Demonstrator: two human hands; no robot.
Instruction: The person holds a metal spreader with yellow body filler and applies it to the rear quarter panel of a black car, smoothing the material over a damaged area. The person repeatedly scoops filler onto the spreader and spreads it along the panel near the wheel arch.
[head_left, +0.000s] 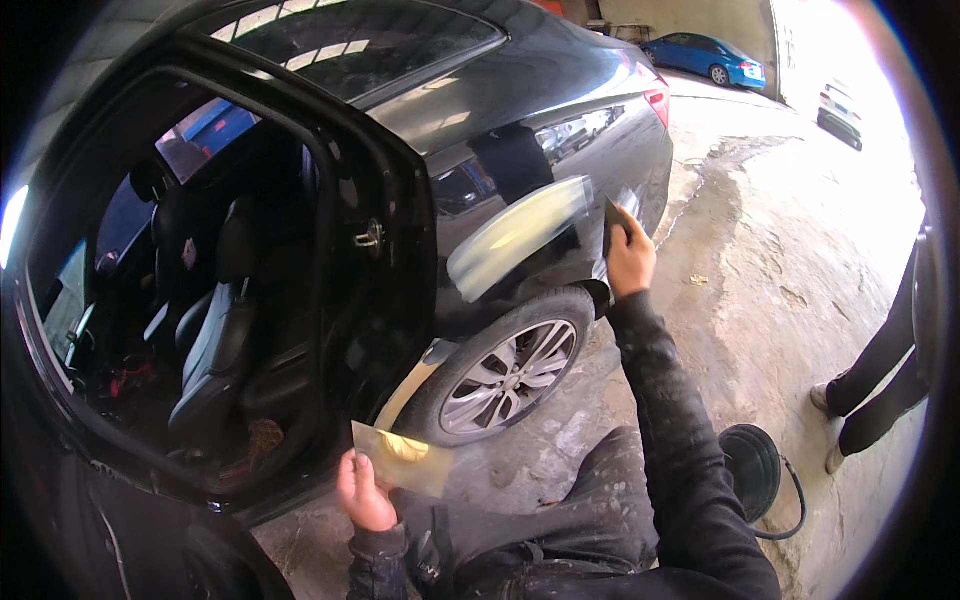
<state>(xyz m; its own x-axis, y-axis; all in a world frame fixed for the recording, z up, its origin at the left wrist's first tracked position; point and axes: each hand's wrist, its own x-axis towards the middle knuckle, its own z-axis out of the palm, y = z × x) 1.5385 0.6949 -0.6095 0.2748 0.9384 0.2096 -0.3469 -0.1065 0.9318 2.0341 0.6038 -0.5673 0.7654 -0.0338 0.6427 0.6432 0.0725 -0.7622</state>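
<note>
My left hand [366, 493] grips the edge of a thin, pale mixing board [430, 472] low in front of my lap. A lump of yellow body filler [403, 447] lies on that board. Out at the car's rear side, my right hand [631, 260] is closed on a dark, flat filler spreader [611, 218]. Its blade stands close to the dark quarter panel [560, 170], just right of a long smear of pale yellow filler [520, 238]; whether it touches the panel I cannot tell. The filler smear runs above the rear wheel [515, 380].
At left the car's rear door opening [375, 400] shows dark seats [215, 330]. A black bucket [750, 470] with a hose or handle stands on the concrete right of my knee. Another person's legs [885, 380] are at the far right. A blue car [705, 58] is parked behind.
</note>
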